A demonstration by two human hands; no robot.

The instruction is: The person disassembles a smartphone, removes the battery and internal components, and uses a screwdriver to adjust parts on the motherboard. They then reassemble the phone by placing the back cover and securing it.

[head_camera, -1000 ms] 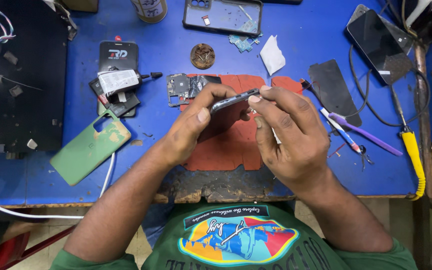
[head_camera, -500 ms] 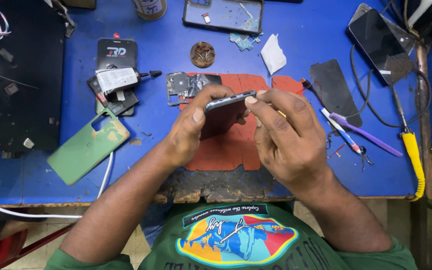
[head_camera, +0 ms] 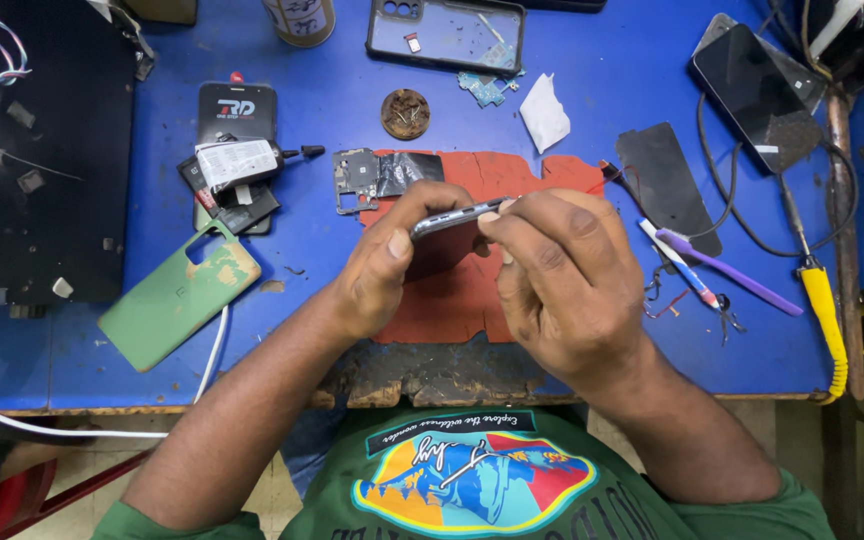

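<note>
My left hand (head_camera: pixel 384 262) grips a dark smartphone (head_camera: pixel 455 217) by its near end, holding it edge-on above a worn red work mat (head_camera: pixel 472 290). My right hand (head_camera: pixel 557 275) pinches the phone's far upper edge with thumb and fingertips. Only the phone's thin grey side shows; its faces are hidden by my fingers. Just beyond the hands, a small metal frame part with black foil (head_camera: pixel 377 177) lies on the mat.
On the blue table (head_camera: pixel 332 90): a green phone back cover (head_camera: pixel 177 293) at left, a black phone with a battery (head_camera: pixel 235 155), a clear phone case (head_camera: pixel 445 32), a round dish of screws (head_camera: pixel 405 113), a purple tool and tweezers (head_camera: pixel 722 268), a yellow-handled soldering iron (head_camera: pixel 820 300), another phone (head_camera: pixel 752 95).
The phone has turned further onto its edge between my hands, and my right fingers have shifted along its top edge. Both hands stay over the red mat.
</note>
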